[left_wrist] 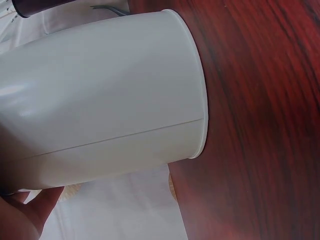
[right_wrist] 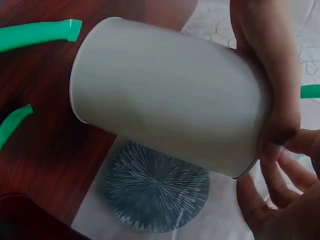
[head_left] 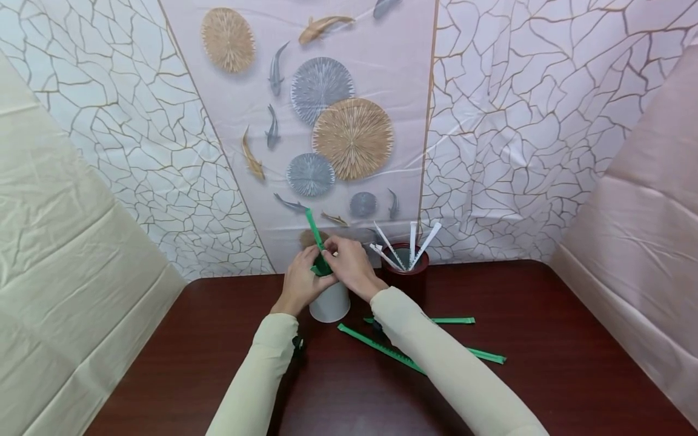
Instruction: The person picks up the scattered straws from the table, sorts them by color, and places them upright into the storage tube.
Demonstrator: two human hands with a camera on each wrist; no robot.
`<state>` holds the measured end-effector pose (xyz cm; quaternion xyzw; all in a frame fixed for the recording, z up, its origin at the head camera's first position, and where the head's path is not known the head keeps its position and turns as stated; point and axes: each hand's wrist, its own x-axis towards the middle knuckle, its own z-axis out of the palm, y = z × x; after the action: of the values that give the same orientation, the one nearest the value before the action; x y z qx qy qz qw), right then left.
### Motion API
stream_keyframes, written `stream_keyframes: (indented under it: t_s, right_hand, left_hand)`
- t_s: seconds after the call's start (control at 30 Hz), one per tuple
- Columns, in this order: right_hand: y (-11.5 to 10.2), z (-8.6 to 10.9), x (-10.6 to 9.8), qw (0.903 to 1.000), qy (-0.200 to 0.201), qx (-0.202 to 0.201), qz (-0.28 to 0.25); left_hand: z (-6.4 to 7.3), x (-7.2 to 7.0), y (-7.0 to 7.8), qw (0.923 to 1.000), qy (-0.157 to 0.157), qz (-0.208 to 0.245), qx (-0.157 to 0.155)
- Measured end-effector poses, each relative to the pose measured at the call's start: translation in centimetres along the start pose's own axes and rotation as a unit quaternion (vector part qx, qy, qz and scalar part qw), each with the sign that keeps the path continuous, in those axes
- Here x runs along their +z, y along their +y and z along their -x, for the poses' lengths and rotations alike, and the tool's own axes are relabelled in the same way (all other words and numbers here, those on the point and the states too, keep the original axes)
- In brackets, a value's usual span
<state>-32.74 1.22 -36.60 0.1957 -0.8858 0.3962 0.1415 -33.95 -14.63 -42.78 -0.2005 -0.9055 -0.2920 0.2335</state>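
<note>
- The white cup (head_left: 329, 303) stands upright on the dark red-brown table (head_left: 545, 363), near the table's far edge and right in front of the person.
- Both hands meet at the cup's rim. The left hand (head_left: 301, 278) wraps the rim from the left, its fingers curled against the cup wall; in the left wrist view only a bit of palm (left_wrist: 20, 215) shows beside the cup (left_wrist: 105, 100).
- The right hand (head_left: 349, 263) sits over the rim from the right, its fingers bent and pinching a green straw (head_left: 314, 233) that rises out of the cup, leaning up and to the left.
- In the right wrist view the left hand's fingers (right_wrist: 270, 75) lie along the cup's (right_wrist: 170, 100) top edge, and the right fingertips (right_wrist: 280, 200) are close below the rim.
- Just right of the white cup stands a dark red cup (head_left: 406, 272) holding several white straws (head_left: 409, 245) fanned out of its mouth.
- More green wrapped straws (head_left: 382, 348) lie flat on the table nearer the person, partly under the right sleeve (head_left: 436, 363).
- Behind the table hangs a sheet printed with round fans and fish (head_left: 338, 121), flanked by crackle-patterned panels (head_left: 545, 121); plain cream cloth (head_left: 65, 242) closes in the left side and pinkish cloth (head_left: 643, 242) the right.
</note>
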Motion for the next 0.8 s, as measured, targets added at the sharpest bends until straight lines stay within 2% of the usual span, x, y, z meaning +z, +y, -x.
stream_keyframes:
  t_s: [0.13, 0.27, 0.43, 0.57, 0.67, 0.8]
  right_hand:
    - [-0.3, 0.0, -0.4, 0.9999, -0.004, -0.002, 0.012]
    - [-1.1, 1.1, -1.8, 0.9996, -0.001, -0.021, 0.017]
    - [-1.7, 3.2, -5.7, 0.9978, 0.02, -0.064, 0.002]
    - [-1.3, 5.1, -9.7, 0.9973, 0.029, -0.067, -0.003]
    - [-0.3, 6.7, -12.4, 0.9989, -0.001, -0.047, 0.003]
    - [2.0, 8.9, -15.2, 0.9975, -0.066, -0.016, 0.02]
  left_hand:
    - [-0.3, 0.0, 0.1, 1.0, -0.005, -0.001, 0.006]
    - [-0.3, 0.1, 0.2, 0.9999, -0.002, 0.007, 0.008]
    - [-0.2, 0.3, 0.2, 0.9998, 0.007, 0.013, 0.01]
    - [-0.3, 0.4, 0.2, 0.9997, 0.012, 0.015, 0.013]
    - [-0.3, 0.3, 0.2, 0.9997, 0.017, 0.016, 0.01]
    - [-0.2, 0.2, 0.2, 0.9997, 0.018, 0.015, 0.01]
